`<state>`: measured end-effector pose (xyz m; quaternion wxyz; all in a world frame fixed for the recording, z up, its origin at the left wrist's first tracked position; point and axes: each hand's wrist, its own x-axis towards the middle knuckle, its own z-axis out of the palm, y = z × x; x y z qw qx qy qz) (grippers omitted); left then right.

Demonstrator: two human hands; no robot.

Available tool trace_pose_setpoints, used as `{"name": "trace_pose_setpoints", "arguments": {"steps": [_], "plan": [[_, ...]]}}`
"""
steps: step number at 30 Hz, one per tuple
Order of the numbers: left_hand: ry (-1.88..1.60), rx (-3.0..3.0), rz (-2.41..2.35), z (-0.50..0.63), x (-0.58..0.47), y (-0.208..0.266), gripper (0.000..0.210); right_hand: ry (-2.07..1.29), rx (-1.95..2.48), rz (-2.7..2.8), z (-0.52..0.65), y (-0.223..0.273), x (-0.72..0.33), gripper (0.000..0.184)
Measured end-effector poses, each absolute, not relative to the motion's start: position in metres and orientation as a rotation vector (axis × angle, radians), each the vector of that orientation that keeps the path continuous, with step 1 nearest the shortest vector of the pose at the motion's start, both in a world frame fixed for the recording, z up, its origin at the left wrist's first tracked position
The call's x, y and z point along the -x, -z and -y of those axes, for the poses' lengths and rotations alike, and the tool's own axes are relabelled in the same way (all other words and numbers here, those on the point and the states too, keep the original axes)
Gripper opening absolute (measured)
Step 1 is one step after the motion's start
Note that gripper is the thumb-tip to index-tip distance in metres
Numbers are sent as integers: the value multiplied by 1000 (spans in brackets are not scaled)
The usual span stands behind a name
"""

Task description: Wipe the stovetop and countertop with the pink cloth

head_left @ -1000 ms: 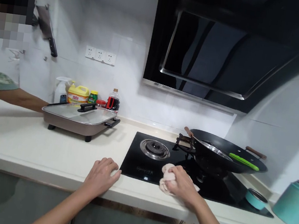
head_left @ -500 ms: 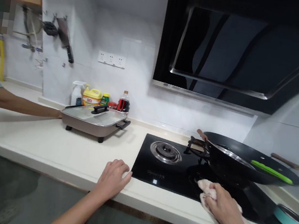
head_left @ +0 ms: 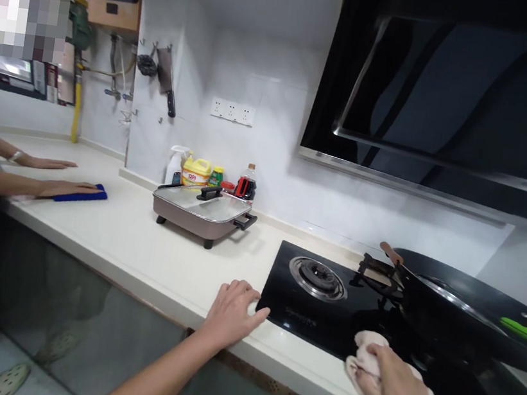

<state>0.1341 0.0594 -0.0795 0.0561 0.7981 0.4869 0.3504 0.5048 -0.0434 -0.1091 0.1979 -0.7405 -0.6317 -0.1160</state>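
Note:
My right hand (head_left: 391,386) grips a crumpled whitish cloth (head_left: 369,342) against the front edge of the black glass gas stove (head_left: 277,277). Part of the cloth hangs out past my fingers toward the counter's edge. My left hand (head_left: 234,313) rests on the white countertop (head_left: 177,264) by the stove's front left corner, its thumb held apart from the fingers and nothing in it. A round burner (head_left: 318,277) lies bare on the stove's left side. On the right side sits a large black wok (head_left: 452,313).
An electric pan (head_left: 197,218) with a glass lid stands left of the stove, bottles (head_left: 196,171) behind it. A co-worker's hand (head_left: 70,188) presses a blue cloth (head_left: 93,196) on the counter at left. Above the stove hangs a range hood (head_left: 441,104). A cleaver (head_left: 166,81) hangs on the wall.
The view has turned left. My right hand and the cloth have come nearer the stove's front edge. The co-worker's arm has left the pan, and a blue cloth now shows under their hand.

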Motion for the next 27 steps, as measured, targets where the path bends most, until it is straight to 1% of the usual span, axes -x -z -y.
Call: {"name": "trace_pose_setpoints", "arguments": {"steps": [5,7,9,11,15,20,22,25,27], "plan": [[-1010,-2403,-1400,-60,-132,80,38,153,1962,1925,3,83,-446,42],[-974,-2413,-1379,-60,-131,80,43,62,2003,1911,-20,72,-433,49],[-957,-2413,-1378,-60,-130,80,48,19,2043,1884,-43,62,-421,61],[-961,-2390,-1405,-61,-129,80,53,15,2036,1895,-61,54,-404,66],[-1005,-2331,-1488,-66,-127,83,59,1,1877,2026,-71,50,-348,58],[-1036,-2302,-1558,-74,-122,85,58,94,1493,2192,-50,71,-286,52],[-1031,-2313,-1541,-75,-121,84,55,109,1456,2184,-38,80,-280,53],[-1008,-2334,-1525,-76,-120,82,51,59,1470,2182,-20,88,-289,59],[-999,-2341,-1547,-76,-121,82,49,67,1506,2154,-8,89,-304,55]]}}
